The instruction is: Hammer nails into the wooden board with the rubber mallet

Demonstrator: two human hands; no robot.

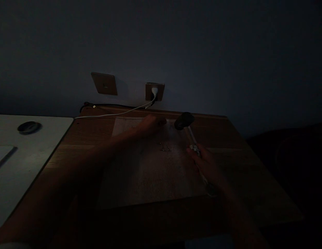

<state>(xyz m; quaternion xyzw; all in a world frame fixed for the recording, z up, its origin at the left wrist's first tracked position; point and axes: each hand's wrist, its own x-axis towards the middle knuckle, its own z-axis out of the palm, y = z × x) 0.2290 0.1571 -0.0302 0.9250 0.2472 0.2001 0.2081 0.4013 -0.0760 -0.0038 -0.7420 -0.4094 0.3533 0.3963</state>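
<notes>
My right hand (206, 162) is closed round the pale handle of a hammer (184, 121) with a thick dark head. The hammer leans up and to the left, its head over the back right part of a pale board or sheet (140, 176). My left hand (149, 125) rests at the far edge of that sheet, fingers drawn together. What they hold, if anything, is too dark to make out. Several small thin metal pieces, which look like nails (164, 148), lie on the sheet between my hands.
The wooden table (241, 162) stands against a wall. A white cable (116, 113) runs from a wall socket (148, 91) along its back, beside a black cable (111, 104). At left, a white surface (46, 152) carries a dark round object (29, 127). The light is very dim.
</notes>
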